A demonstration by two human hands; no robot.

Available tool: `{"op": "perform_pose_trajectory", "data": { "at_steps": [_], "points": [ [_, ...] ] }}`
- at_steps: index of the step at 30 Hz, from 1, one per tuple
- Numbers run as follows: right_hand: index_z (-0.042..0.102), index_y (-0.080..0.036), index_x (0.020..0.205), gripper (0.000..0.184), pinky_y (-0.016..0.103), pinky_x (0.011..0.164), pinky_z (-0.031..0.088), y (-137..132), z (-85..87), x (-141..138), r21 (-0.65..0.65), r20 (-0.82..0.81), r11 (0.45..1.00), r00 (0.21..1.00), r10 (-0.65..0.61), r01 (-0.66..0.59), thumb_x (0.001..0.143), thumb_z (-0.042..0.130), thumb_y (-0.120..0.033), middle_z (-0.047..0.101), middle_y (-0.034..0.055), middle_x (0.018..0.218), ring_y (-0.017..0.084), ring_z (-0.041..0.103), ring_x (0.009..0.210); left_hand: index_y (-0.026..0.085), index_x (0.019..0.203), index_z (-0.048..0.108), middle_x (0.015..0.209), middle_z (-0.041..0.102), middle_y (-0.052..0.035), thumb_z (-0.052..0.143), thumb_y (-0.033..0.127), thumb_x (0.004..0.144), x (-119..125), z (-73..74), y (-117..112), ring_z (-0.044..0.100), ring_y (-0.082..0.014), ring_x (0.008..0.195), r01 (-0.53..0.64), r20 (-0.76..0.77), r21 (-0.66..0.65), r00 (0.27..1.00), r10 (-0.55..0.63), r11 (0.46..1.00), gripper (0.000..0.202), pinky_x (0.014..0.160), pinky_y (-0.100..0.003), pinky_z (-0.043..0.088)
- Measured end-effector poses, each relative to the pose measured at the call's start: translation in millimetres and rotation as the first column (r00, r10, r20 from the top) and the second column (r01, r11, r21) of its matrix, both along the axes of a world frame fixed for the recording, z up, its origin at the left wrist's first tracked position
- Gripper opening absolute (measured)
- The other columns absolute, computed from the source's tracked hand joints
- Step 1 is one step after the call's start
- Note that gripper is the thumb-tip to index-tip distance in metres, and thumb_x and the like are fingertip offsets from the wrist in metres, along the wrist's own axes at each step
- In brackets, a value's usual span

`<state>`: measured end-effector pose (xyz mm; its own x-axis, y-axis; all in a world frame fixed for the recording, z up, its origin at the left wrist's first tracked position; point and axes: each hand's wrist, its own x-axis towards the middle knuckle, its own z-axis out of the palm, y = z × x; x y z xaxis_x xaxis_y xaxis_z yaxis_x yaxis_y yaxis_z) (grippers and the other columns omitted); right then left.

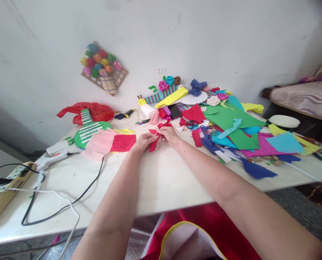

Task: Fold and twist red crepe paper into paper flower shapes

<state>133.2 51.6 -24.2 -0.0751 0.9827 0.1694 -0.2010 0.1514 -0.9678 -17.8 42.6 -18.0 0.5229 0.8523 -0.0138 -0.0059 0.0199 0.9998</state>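
Observation:
Both hands meet over the middle of the white table point(174, 177). Between the fingertips of my left hand point(144, 141) and my right hand point(168, 135) is a red crepe paper piece point(153, 146), pinched by both. One strip of it hangs down below the fingers. More red paper pieces point(165, 124) lie just beyond the hands. Left of my left hand rest a flat red paper point(124, 143) and a pale pink paper sheet point(100, 142). Black-handled scissors point(191, 124) lie to the right, beyond my right hand.
A glue gun point(51, 160) with a black cord lies at left, by a power strip point(11, 191). Behind it are a green striped guitar-shaped craft point(92, 130) and a red plastic bag point(93, 112). Coloured papers point(236, 122) crowd the right. Pliers point(125, 114) lie at the back.

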Motion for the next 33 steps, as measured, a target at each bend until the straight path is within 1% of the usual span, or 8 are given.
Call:
{"op": "perform_pose_trajectory", "data": {
  "at_steps": [8,12,15,17,19,22,28,33],
  "points": [
    [0.050,-0.016,0.055,0.029,0.017,0.032,0.027,-0.1,-0.3,-3.1,-0.006,0.036,1.000,0.999,-0.006,0.006,0.067,0.064,-0.038,0.049,-0.0050,0.040,0.004,0.038,0.032,0.014,0.071,0.050,0.049,0.061,-0.0008,0.070,0.042,0.063,-0.3,-1.4,2.5,0.054,-0.0116,0.038,-0.062,-0.022,0.061,0.998,0.063,0.996,0.036,0.039,-0.021,0.041],
    [0.048,-0.016,0.054,0.029,0.017,0.032,0.025,1.1,-0.5,-2.7,0.012,0.027,0.999,0.998,-0.048,0.048,0.069,0.063,-0.036,0.048,-0.0055,0.039,0.003,0.036,0.031,0.014,0.075,0.050,0.052,0.062,-0.0012,0.071,0.042,0.062,0.5,-1.8,2.6,0.055,-0.0120,0.040,-0.048,-0.011,0.046,0.999,0.049,0.998,0.037,0.040,-0.021,0.041],
    [0.048,-0.016,0.055,0.029,0.016,0.032,0.025,1.1,-0.4,-2.0,0.016,0.006,0.998,0.998,-0.068,0.068,0.070,0.062,-0.036,0.048,-0.0056,0.040,0.003,0.036,0.032,0.014,0.073,0.049,0.052,0.062,-0.0014,0.072,0.041,0.061,0.9,-1.0,2.1,0.055,-0.0115,0.040,-0.058,-0.015,0.039,0.998,0.059,0.998,0.038,0.039,-0.020,0.039],
    [0.049,-0.016,0.057,0.029,0.016,0.032,0.026,0.6,-0.4,-1.8,0.013,0.006,0.999,0.999,-0.036,0.036,0.070,0.062,-0.038,0.049,-0.0054,0.041,0.004,0.038,0.032,0.015,0.070,0.048,0.050,0.061,-0.0009,0.073,0.041,0.060,0.9,0.0,1.6,0.054,-0.0110,0.039,-0.080,-0.028,0.049,0.996,0.081,0.996,0.038,0.038,-0.019,0.037],
    [0.051,-0.016,0.060,0.028,0.017,0.032,0.026,-0.2,-0.5,-2.1,-0.007,0.023,1.000,0.999,0.029,-0.029,0.070,0.062,-0.040,0.051,-0.0049,0.042,0.004,0.039,0.032,0.015,0.069,0.048,0.049,0.060,0.0002,0.072,0.042,0.059,0.9,1.2,1.1,0.052,-0.0103,0.038,-0.104,-0.035,0.071,0.994,0.106,0.992,0.037,0.037,-0.019,0.036],
    [0.050,-0.015,0.056,0.031,0.017,0.031,0.026,-1.4,-0.5,-3.1,-0.031,0.058,0.997,0.995,0.075,-0.074,0.066,0.068,-0.038,0.051,-0.0047,0.041,0.004,0.038,0.032,0.015,0.068,0.049,0.049,0.059,0.0012,0.072,0.043,0.059,1.0,2.4,0.6,0.051,-0.0095,0.037,-0.128,-0.046,0.088,0.990,0.133,0.988,0.037,0.036,-0.019,0.035],
    [0.045,-0.016,0.048,0.035,0.018,0.032,0.025,-4.0,2.3,-4.1,0.002,0.092,1.000,0.996,-0.003,0.003,0.064,0.070,-0.035,0.048,-0.0050,0.038,0.004,0.036,0.031,0.014,0.071,0.051,0.051,0.061,-0.0005,0.075,0.038,0.057,0.3,1.2,1.8,0.052,-0.0103,0.040,-0.108,-0.053,0.055,0.992,0.111,0.993,0.036,0.039,-0.020,0.036],
    [0.044,-0.016,0.047,0.037,0.017,0.031,0.024,-4.8,3.5,-4.1,0.009,0.110,0.999,0.993,-0.045,0.044,0.064,0.069,-0.038,0.048,-0.0052,0.038,0.003,0.035,0.030,0.014,0.070,0.052,0.051,0.059,0.0002,0.072,0.038,0.061,-0.8,-0.1,3.5,0.050,-0.0084,0.038,-0.077,-0.074,0.084,0.994,0.083,0.993,0.033,0.038,-0.019,0.034]
  ]
}}
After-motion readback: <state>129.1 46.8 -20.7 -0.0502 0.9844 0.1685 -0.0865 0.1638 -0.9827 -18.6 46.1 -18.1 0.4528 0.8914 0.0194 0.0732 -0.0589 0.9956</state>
